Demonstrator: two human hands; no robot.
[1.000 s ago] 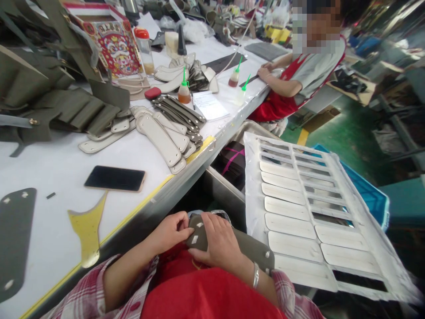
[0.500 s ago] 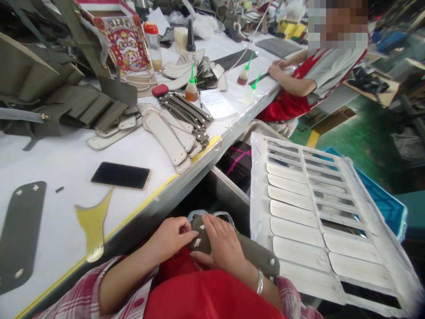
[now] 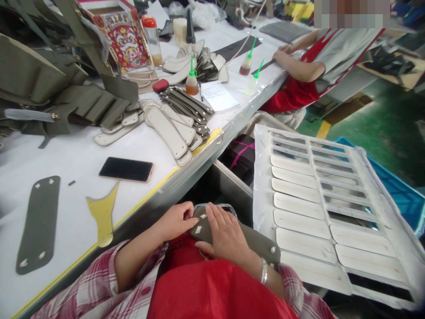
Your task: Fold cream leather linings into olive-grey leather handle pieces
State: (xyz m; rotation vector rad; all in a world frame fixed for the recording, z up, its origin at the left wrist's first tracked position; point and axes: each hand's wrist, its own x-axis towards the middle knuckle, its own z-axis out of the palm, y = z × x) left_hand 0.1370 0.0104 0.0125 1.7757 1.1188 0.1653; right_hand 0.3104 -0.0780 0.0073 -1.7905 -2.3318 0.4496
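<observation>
An olive-grey leather strip [image 3: 254, 237] with rounded ends and small white patches near its holes lies across my lap, over a red apron [image 3: 212, 288]. My left hand [image 3: 177, 220] is closed at its left end, thumb and curled forefinger pinching the edge. My right hand [image 3: 227, 230] rests flat across the strip with its fingers stretched out; the thumb is at the near edge. What lies under the right palm is hidden. A similar olive-grey strip [image 3: 39, 223] lies on the table to the left, near a yellow scraper-like piece [image 3: 102, 215].
A phone [image 3: 126, 169], pale leather strips [image 3: 166, 130] and green-tipped bottles [image 3: 191, 83] are on the white table [image 3: 76, 159]. At right, a white slotted sheet [image 3: 262, 190] stands beside a blue crate [image 3: 395, 181]. A co-worker's hands [image 3: 282, 53] are at the far table edge.
The camera view has shifted slightly, so the table things sit a little further right. Both hands keep nearly the same hold and place on the strip.
</observation>
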